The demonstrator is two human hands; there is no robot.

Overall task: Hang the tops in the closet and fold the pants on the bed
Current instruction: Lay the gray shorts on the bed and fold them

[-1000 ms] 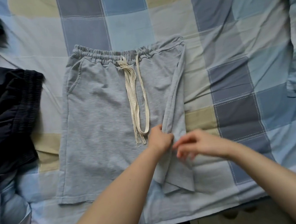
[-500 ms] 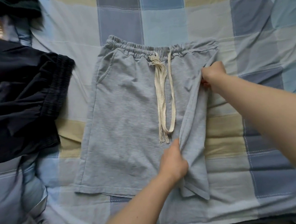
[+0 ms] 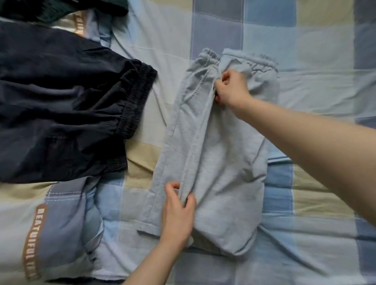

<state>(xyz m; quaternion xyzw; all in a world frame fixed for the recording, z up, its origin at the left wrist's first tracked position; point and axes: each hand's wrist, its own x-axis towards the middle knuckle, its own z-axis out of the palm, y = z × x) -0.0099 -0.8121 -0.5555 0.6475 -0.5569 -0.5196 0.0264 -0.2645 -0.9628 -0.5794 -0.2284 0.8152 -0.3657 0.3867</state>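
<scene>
Grey shorts [image 3: 225,161] are laid on the checked bed [image 3: 313,72], right of a dark garment [image 3: 48,105], with 1 side folded over the other. The folded edge is pinched by the left hand [image 3: 177,210] near the hem and by the right hand [image 3: 232,87] at the waistband. Fabric is judged soft, light and limp; best held at edge ends so the fold stays straight.

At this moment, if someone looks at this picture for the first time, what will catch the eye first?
First, the light grey cotton drawstring shorts in the middle of the checked blue and beige bedspread, one side folded over the other. The right hand pinches the fold near the waistband, and the left hand grips it near the hem. To the left lies a dark navy garment with an elastic waistband.
</scene>
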